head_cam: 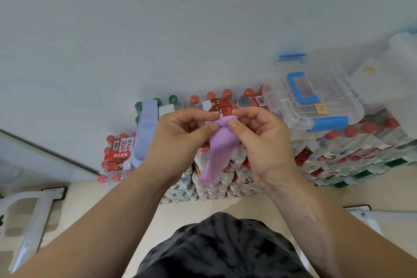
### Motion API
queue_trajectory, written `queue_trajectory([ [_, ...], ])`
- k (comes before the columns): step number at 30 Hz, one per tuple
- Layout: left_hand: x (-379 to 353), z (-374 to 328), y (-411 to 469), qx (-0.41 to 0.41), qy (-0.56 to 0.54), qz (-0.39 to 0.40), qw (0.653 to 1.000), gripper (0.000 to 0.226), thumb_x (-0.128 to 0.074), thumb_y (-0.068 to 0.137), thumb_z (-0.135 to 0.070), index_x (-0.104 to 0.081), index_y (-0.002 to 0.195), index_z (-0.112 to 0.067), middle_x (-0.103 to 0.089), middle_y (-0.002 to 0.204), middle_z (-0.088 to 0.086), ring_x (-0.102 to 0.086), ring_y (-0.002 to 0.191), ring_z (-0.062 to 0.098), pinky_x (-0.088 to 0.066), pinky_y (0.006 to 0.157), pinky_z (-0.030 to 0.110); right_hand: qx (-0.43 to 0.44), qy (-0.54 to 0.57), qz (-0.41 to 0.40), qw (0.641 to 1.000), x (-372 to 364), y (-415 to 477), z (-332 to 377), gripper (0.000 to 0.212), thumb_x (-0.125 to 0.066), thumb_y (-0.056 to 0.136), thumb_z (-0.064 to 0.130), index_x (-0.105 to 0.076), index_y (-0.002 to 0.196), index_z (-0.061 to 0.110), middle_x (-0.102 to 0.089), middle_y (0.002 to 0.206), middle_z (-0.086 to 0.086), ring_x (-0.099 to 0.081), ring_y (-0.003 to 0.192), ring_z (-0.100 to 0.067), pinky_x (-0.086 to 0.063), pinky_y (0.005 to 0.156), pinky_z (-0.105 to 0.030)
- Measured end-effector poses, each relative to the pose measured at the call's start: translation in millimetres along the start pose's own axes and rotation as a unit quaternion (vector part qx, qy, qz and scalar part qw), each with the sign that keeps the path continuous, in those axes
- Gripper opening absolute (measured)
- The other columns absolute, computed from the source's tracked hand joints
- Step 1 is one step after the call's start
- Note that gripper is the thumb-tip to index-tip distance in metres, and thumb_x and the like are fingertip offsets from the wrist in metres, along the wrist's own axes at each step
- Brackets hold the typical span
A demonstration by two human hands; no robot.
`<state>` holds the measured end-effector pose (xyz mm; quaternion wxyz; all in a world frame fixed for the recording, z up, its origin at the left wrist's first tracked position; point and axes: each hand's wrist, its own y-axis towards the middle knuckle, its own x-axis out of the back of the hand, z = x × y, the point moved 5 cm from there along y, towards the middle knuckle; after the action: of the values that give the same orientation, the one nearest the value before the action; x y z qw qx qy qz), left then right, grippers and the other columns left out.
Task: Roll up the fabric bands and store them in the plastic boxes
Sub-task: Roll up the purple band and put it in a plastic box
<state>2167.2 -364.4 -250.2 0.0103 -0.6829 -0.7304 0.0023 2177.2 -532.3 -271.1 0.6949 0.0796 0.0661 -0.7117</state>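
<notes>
While I watch through the head camera, my left hand [178, 142] and right hand [261, 144] meet in the middle of the view. Their fingers are curled, and each pinches the top end of a purple fabric band [216, 153] between thumb and forefinger. That top end is bunched into a small fold between the two thumbs, and the rest of the band hangs loose between my wrists, its lower end free. Just beyond the left hand's knuckles, a pale blue band [145, 126] lies draped over the top and down the front of shrink-wrapped packs of water bottles [352, 140], apart from both hands. Beyond the right hand and a little to its outer side, a clear plastic box [334, 97] with a blue handle and blue latches sits on the stacked packs, its lid on; I cannot tell what is inside. Farther out past that box another pale container shows, too blurred to describe. Below my forearms I see a dark patterned garment [221, 250] and a light floor [180, 210].
</notes>
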Motion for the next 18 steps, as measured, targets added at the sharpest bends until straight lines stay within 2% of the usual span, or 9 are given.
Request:
queue_trajectory([
  [4,-0.3,-3.3,0.4,-0.017,0.029,0.008,0.999,0.022,-0.076,0.084,0.004,-0.081,0.090,-0.016,-0.079,0.081,0.004,-0.073,0.077,0.014,-0.060,0.070,0.026,-0.032,-0.021,-0.005,0.999,-1.8,-2.0,-6.5,0.015,-0.076,0.085,0.024,-0.074,0.095,0.034,-0.080,0.088,-0.002,-0.077,0.090,-0.020,-0.063,0.080,-0.041],
  [6,-0.8,-4.3,-0.1,-0.026,0.042,0.010,0.999,0.023,-0.077,0.083,0.004,-0.081,0.089,-0.019,-0.078,0.079,0.003,-0.072,0.075,0.012,-0.060,0.069,0.024,-0.041,-0.034,-0.013,0.998,-1.1,-2.7,-8.6,0.012,-0.079,0.085,0.026,-0.075,0.094,0.032,-0.079,0.088,-0.002,-0.077,0.089,-0.021,-0.063,0.079,-0.042],
  [8,-1.8,-4.5,-1.3,-0.037,0.062,0.013,0.997,0.028,-0.076,0.085,0.005,-0.079,0.098,-0.020,-0.074,0.077,0.011,-0.069,0.070,0.018,-0.062,0.068,0.031,-0.033,-0.043,-0.020,0.998,0.6,-2.7,-9.3,0.011,-0.079,0.087,0.021,-0.074,0.092,0.030,-0.079,0.086,0.002,-0.076,0.086,-0.014,-0.062,0.075,-0.031],
  [10,-3.7,-4.3,-3.0,-0.043,0.067,0.013,0.997,0.038,-0.074,0.087,0.005,-0.073,0.115,-0.022,-0.068,0.076,0.023,-0.065,0.070,0.037,-0.060,0.070,0.044,-0.027,-0.041,-0.028,0.998,1.2,-2.5,-9.1,0.013,-0.078,0.088,0.016,-0.074,0.090,0.029,-0.078,0.082,0.005,-0.074,0.080,-0.008,-0.057,0.071,-0.020],
  [11,-4.6,-4.4,-3.2,-0.044,0.066,0.009,0.997,0.038,-0.074,0.087,0.004,-0.071,0.115,-0.022,-0.068,0.076,0.024,-0.064,0.073,0.043,-0.059,0.072,0.048,-0.025,-0.039,-0.034,0.998,1.3,-2.4,-8.9,0.014,-0.078,0.089,0.015,-0.074,0.090,0.028,-0.078,0.080,0.006,-0.073,0.078,-0.006,-0.055,0.070,-0.018],
  [13,-5.7,-5.7,-3.1,-0.052,0.068,-0.002,0.996,0.025,-0.075,0.086,0.003,-0.073,0.100,-0.018,-0.072,0.077,0.019,-0.068,0.079,0.043,-0.058,0.073,0.051,-0.026,-0.031,-0.044,0.998,1.5,-2.5,-8.0,0.014,-0.077,0.089,0.014,-0.074,0.091,0.028,-0.078,0.080,0.005,-0.073,0.078,-0.005,-0.055,0.070,-0.016],
  [15,-6.0,-6.7,-2.0,-0.056,0.070,-0.010,0.996,0.018,-0.078,0.084,0.002,-0.074,0.086,-0.016,-0.073,0.079,0.014,-0.071,0.078,0.037,-0.061,0.072,0.045,-0.038,-0.003,-0.043,0.998,1.1,-2.9,-8.0,0.014,-0.076,0.090,0.014,-0.074,0.098,0.025,-0.080,0.085,0.000,-0.076,0.087,-0.013,-0.059,0.077,-0.025],
  [17,-5.4,-6.7,-0.5,-0.059,0.067,-0.013,0.996,0.017,-0.080,0.083,0.002,-0.075,0.082,-0.015,-0.073,0.077,0.011,-0.070,0.072,0.027,-0.061,0.069,0.035,-0.056,0.029,-0.038,0.997,0.2,-3.7,-8.7,0.016,-0.077,0.089,0.013,-0.074,0.104,0.019,-0.080,0.092,-0.006,-0.076,0.096,-0.024,-0.061,0.087,-0.038],
  [18,-4.4,-6.3,-0.3,-0.059,0.064,-0.014,0.996,0.015,-0.080,0.082,0.002,-0.076,0.083,-0.012,-0.072,0.076,0.012,-0.068,0.070,0.024,-0.060,0.068,0.032,-0.058,0.029,-0.041,0.997,0.5,-3.9,-8.5,0.017,-0.076,0.089,0.012,-0.074,0.105,0.017,-0.080,0.094,-0.006,-0.076,0.097,-0.025,-0.061,0.089,-0.040],
])
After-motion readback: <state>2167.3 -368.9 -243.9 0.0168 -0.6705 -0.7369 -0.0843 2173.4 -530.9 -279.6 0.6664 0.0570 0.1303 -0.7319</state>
